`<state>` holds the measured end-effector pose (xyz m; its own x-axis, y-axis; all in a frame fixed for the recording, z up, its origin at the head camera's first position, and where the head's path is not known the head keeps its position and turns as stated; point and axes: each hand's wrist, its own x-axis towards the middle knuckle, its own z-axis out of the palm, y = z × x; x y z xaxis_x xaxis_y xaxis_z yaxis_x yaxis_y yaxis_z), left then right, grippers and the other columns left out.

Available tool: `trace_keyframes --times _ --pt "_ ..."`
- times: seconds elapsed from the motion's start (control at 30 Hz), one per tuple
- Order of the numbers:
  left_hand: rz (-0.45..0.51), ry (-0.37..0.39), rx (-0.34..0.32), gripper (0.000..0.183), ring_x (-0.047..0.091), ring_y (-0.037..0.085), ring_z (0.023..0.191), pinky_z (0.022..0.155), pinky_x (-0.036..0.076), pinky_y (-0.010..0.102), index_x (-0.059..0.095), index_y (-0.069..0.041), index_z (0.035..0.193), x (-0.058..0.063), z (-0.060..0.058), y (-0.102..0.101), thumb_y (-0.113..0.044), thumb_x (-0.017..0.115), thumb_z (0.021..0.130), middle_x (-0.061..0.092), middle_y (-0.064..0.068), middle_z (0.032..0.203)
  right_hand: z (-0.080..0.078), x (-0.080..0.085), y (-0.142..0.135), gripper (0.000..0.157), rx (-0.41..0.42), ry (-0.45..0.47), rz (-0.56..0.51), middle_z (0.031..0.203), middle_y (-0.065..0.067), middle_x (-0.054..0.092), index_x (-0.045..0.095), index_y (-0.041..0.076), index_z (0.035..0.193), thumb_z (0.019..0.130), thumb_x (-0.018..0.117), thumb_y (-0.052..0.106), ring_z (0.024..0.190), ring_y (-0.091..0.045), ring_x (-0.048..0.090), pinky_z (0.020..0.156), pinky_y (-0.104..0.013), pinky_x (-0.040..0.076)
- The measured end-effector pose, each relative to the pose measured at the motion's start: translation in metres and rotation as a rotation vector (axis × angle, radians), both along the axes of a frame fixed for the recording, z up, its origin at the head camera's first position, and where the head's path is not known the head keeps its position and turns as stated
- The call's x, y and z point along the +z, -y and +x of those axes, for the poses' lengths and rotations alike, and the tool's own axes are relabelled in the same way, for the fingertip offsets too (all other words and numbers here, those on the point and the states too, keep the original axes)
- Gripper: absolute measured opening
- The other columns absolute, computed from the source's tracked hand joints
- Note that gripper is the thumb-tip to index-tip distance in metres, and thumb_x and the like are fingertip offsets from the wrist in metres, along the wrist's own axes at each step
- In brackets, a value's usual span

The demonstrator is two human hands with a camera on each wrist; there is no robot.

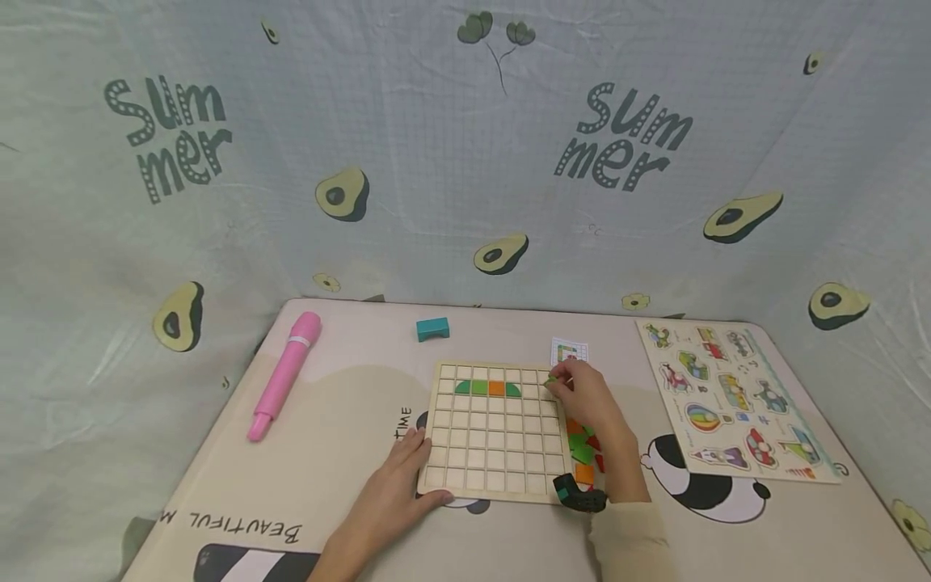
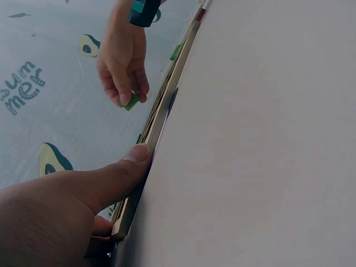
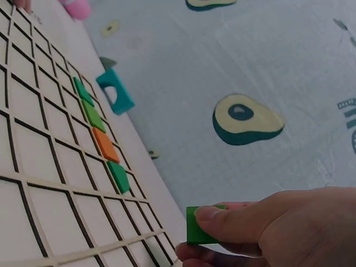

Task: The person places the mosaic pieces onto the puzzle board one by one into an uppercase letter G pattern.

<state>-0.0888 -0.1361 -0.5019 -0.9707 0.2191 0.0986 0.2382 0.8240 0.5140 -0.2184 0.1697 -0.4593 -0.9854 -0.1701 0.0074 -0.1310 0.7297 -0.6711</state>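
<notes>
A wooden grid board (image 1: 476,440) lies in front of me. In its second row from the back sit a dark green rounded tile (image 1: 462,388), a light green square (image 1: 479,387), an orange square (image 1: 497,388) and another dark green rounded tile (image 1: 513,390). My right hand (image 1: 587,396) pinches a green square tile (image 3: 197,231) between thumb and fingers, over the board's back right corner. My left hand (image 1: 396,473) rests at the front left corner, its thumb (image 2: 136,154) against the front edge and its other fingers along the left side.
A small printed pattern card (image 1: 563,351) lies behind the right hand. Loose coloured tiles (image 1: 582,449) are heaped along the board's right side, partly under the forearm. Further out are a picture puzzle board (image 1: 716,436), a teal block (image 1: 432,329) and a pink stick-shaped object (image 1: 285,376).
</notes>
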Motion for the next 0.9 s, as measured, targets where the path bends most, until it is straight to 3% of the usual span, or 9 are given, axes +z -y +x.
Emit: trace_keyframes --times 0.3,0.53,0.9 --pt "0.001 -0.002 0.005 0.081 0.041 0.033 0.146 0.116 0.042 0.047 0.056 0.0 0.14 0.001 0.001 0.001 -0.046 0.082 0.078 0.052 0.017 0.149 0.0 0.0 0.035 0.02 0.048 -0.039 -0.067 0.096 -0.008 0.067 0.068 0.003 0.112 0.095 0.068 0.014 0.081 -0.018 0.062 0.071 -0.028 0.055" --pt "0.003 -0.016 -0.001 0.081 0.043 0.034 0.145 0.115 0.043 0.048 0.056 0.001 0.139 0.002 0.002 0.001 -0.045 0.082 0.077 0.053 0.018 0.148 0.001 -0.005 0.053 0.021 0.111 -0.1 -0.033 0.1 -0.01 0.067 0.069 0.004 0.114 0.093 0.068 0.007 0.087 -0.02 0.063 0.079 -0.036 0.058" --pt "-0.003 -0.031 -0.006 0.081 0.043 0.035 0.144 0.117 0.041 0.047 0.056 0.002 0.139 0.0 0.001 0.001 -0.045 0.082 0.078 0.053 0.02 0.148 0.004 -0.009 0.078 0.02 0.134 -0.071 -0.054 0.095 -0.007 0.072 0.069 0.004 0.11 0.091 0.072 0.01 0.085 -0.017 0.064 0.077 -0.035 0.057"
